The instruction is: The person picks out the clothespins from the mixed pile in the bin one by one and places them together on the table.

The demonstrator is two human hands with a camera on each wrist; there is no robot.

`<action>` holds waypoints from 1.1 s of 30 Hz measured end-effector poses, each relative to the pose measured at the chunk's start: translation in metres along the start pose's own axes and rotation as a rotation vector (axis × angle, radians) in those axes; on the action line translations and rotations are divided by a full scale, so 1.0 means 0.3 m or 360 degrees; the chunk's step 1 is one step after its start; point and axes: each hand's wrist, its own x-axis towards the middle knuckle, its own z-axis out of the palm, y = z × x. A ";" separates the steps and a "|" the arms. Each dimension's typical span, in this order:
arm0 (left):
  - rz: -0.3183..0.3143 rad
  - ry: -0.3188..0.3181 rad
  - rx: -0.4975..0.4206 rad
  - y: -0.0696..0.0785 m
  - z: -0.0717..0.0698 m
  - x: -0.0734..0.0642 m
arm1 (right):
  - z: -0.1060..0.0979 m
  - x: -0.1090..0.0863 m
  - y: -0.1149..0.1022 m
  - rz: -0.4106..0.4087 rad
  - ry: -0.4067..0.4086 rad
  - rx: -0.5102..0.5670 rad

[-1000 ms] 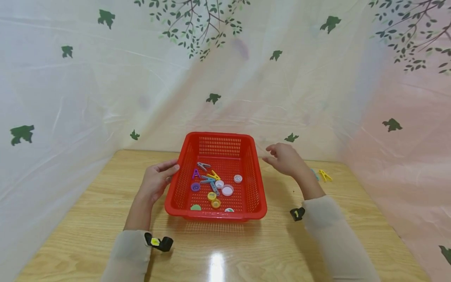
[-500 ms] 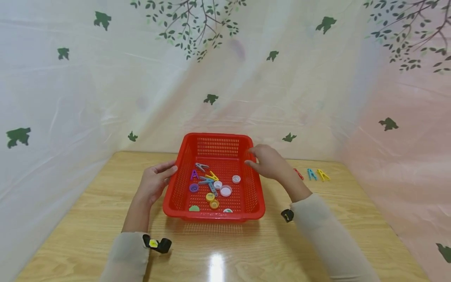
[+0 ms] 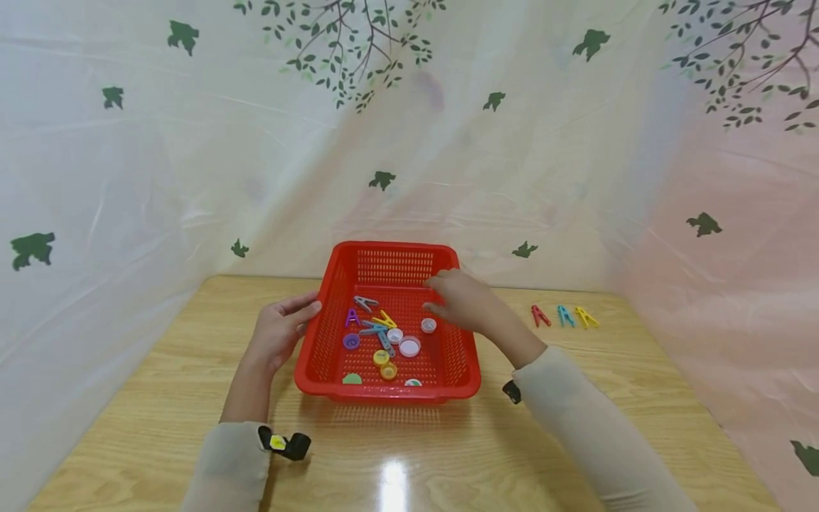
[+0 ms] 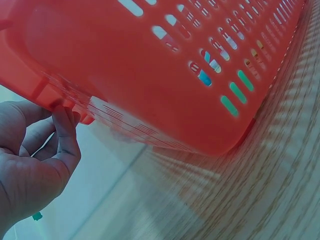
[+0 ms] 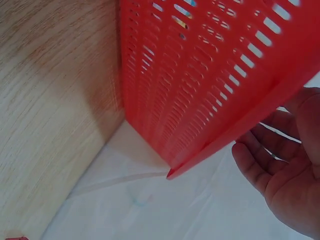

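A red plastic basket (image 3: 390,392) stands on the table, its perforated side wall (image 4: 165,75) filling much of the left wrist view. My left hand (image 3: 278,331) pinches its left rim between thumb and fingers. Over the right rim reaches my right hand (image 3: 463,302), fingers loosely bent and holding nothing, above the basket's inside. Inside lie several clothespins, among them a purple one (image 3: 352,317), a yellow one (image 3: 385,320) and a grey one (image 3: 366,303). Bottle caps lie there too: a purple cap (image 3: 351,342), a white cap (image 3: 409,347) close to the right hand's side, and yellow ones.
Right of the basket, a red clothespin (image 3: 540,315), a blue clothespin (image 3: 566,316) and a yellow clothespin (image 3: 586,317) lie in a row on the wooden table (image 3: 358,462). A pale leaf-patterned curtain (image 3: 544,156) hangs behind the table's back edge.
My right hand has moved left from beside the basket to over its inside, uncovering the red and blue clothespins on the table. The left hand stays at the rim.
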 end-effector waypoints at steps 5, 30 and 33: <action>-0.0007 0.0002 0.0006 -0.001 -0.003 -0.001 | 0.019 0.011 -0.030 -0.0056 -0.0067 -0.0037; -0.0008 0.0013 0.0030 -0.006 -0.002 -0.002 | 0.165 0.064 -0.062 -0.0391 -0.0424 0.0300; -0.0004 0.0008 0.0030 -0.005 -0.002 -0.003 | 0.180 0.066 -0.062 -0.0404 -0.0455 0.0292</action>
